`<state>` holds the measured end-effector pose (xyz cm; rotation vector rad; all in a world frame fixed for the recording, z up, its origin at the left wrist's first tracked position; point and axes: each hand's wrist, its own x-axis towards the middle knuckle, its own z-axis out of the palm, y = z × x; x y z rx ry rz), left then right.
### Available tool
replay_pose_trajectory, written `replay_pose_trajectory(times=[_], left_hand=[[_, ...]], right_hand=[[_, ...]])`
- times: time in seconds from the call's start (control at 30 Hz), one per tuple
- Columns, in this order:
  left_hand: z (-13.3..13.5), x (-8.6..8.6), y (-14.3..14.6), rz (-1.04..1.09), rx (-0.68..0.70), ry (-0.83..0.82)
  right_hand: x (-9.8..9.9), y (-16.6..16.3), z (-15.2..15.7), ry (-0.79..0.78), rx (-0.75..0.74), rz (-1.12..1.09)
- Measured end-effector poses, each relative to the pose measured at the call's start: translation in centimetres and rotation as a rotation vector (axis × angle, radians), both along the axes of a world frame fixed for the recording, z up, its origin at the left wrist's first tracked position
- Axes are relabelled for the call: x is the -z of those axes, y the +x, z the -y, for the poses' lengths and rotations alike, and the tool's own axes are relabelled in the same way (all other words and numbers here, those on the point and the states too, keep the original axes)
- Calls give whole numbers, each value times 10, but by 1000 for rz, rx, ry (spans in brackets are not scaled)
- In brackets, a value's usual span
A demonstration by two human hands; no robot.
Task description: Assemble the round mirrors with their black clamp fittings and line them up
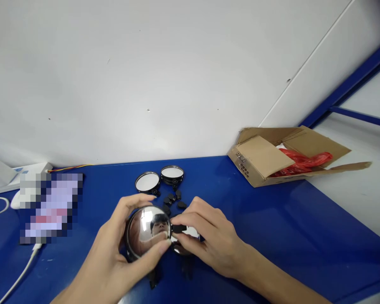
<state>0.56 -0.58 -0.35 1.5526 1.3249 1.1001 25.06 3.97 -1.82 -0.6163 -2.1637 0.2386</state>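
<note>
A round convex mirror (148,230) with a dark rim is gripped by its edge between the thumb and fingers of my left hand (126,245). My right hand (205,232) pinches a small black part (179,228) against the right side of that mirror's rim. Partly covered by my right hand, a second shiny round mirror (181,249) lies on the blue table (240,261). Just beyond my hands are several loose small black parts (171,198). Whether the pinched part is joined to the rim, I cannot tell.
Behind the loose parts lie a round mirror (147,182) and a mirror stack (172,174). An open cardboard box (256,160) holding a red plastic bag (304,160) stands at the back right. To the left are a blurred phone (53,207), a white cable (22,272) and a power strip (41,169).
</note>
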Motion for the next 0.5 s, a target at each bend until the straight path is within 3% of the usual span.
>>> replay_pose_trajectory(times=[0.23, 0.5], left_hand=[[-18, 6, -7, 416, 50, -137], [-26, 6, -13, 373, -62, -163]], right_hand=[[9, 1, -6, 38, 127, -124], [-3, 11, -9, -90, -2, -14]])
